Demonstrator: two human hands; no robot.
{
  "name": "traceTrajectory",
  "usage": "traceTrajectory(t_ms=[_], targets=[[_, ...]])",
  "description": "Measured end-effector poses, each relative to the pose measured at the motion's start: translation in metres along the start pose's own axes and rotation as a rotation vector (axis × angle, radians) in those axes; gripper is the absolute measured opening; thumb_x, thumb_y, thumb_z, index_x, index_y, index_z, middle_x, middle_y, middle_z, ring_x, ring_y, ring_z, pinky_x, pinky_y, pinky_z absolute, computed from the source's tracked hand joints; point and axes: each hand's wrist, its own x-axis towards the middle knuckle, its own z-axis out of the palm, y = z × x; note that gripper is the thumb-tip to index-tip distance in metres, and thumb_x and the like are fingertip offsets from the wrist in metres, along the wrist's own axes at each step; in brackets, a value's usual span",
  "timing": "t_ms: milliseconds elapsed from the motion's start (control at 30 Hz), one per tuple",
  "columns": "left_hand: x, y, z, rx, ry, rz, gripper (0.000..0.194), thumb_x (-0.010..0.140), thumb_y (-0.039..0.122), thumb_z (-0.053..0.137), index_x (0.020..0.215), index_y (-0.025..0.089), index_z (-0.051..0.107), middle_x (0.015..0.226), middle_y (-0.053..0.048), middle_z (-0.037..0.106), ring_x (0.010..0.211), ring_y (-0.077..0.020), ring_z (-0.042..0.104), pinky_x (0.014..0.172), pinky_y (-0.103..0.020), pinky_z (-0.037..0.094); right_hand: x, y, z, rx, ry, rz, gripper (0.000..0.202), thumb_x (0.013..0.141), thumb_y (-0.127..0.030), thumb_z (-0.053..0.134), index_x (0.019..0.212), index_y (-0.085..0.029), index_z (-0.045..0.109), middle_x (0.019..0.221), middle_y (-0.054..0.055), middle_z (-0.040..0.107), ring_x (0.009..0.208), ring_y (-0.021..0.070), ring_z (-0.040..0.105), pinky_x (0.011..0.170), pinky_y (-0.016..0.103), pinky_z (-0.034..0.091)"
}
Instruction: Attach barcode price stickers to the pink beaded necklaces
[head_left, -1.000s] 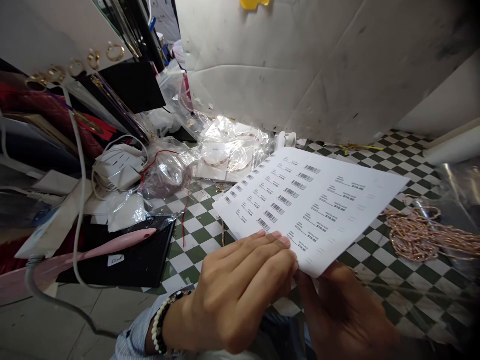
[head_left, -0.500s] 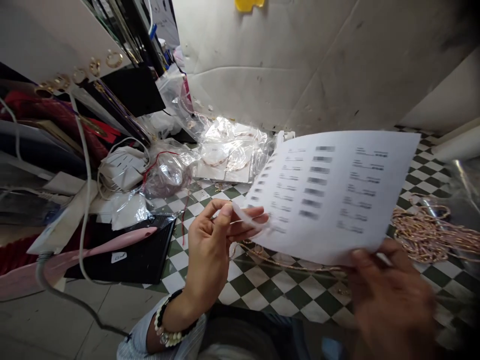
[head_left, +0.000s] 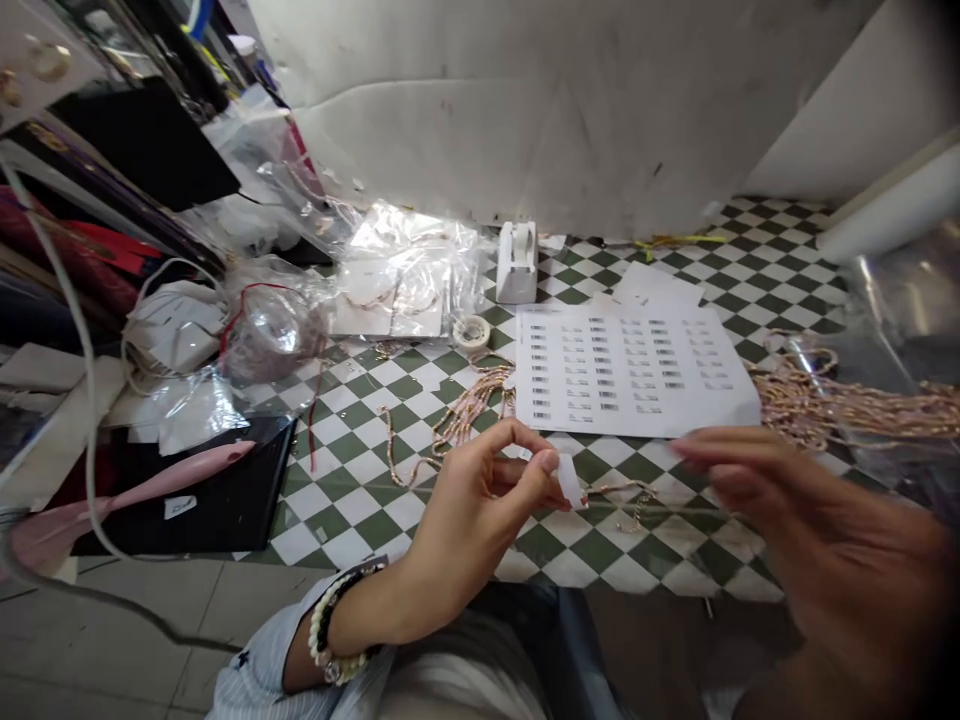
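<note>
My left hand (head_left: 502, 500) is closed, with thumb and forefinger pinching a small white sticker label (head_left: 572, 482) over the front part of the table. The sheet of barcode labels (head_left: 634, 370) lies flat just beyond it. My right hand (head_left: 817, 540), partly blurred, is off the sheet's lower right corner with its fingers stretched out and nothing visible in them. Beneath and behind my left hand run beaded strands (head_left: 471, 400) in pink and gold. A thin strand with a chain end (head_left: 637, 508) shows to the right of the sticker label.
A white tape dispenser (head_left: 517, 265) and a tape roll (head_left: 472, 332) stand behind. Clear bags with carded jewelry (head_left: 405, 285) lie at the back left. Bundled beaded strands (head_left: 862, 405) are on the right. A pink handled object (head_left: 184, 470) rests on a black board at left.
The sheet has gone from between both hands down onto the table. My right hand has let go of it. My left hand now holds only a small sticker label. The view has shifted right.
</note>
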Motion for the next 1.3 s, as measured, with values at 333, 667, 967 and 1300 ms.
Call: traceTrajectory(t_ms=[333,667,967,1300], targets=[[0.013,-0.016,0.026,-0.067,-0.068,-0.188,0.031,0.097,0.046,0.063,0.087,0.018,0.053,0.063,-0.003,0.075,0.057,-0.0164,0.075,0.058,-0.021,0.060,-0.011,0.015,0.001,0.124,-0.214,-0.086,0.013,0.093,-0.031,0.070,0.101,-0.034,0.079,0.096,-0.002,0.078,0.088,0.0109,0.074,0.076,0.014,0.058],[0.013,-0.041,0.042,-0.201,0.086,-0.097,0.027,0.100,0.040,0.061,0.087,0.018,0.054,0.081,-0.003,0.080,0.076,-0.0160,0.079,0.075,-0.024,0.064,-0.039,0.029,0.048,0.899,-0.117,0.428,0.018,0.074,-0.039,0.088,0.086,-0.028,0.080,0.100,0.002,0.080,0.085,0.0143,0.076,0.077,0.027,0.064],[0.013,-0.051,0.044,-0.198,0.096,-0.054,0.023,0.100,0.038,0.061,0.087,0.019,0.055,0.088,-0.002,0.080,0.088,-0.0148,0.079,0.089,-0.026,0.062,-0.038,0.040,0.025,0.804,0.068,0.446,0.022,0.068,-0.033,0.091,0.068,-0.023,0.072,0.069,-0.004,0.069,0.060,0.0080,0.065,0.060,0.019,0.058],[0.027,-0.074,0.057,1.583,-0.074,0.478,0.007,0.100,0.021,0.057,0.102,0.015,0.059,0.105,-0.012,0.065,0.094,-0.0283,0.059,0.080,-0.044,0.051,-0.012,0.047,-0.024,0.241,0.245,0.224,0.023,0.081,-0.030,0.084,0.103,-0.033,0.081,0.093,-0.002,0.074,0.079,0.0095,0.069,0.078,0.020,0.057]])
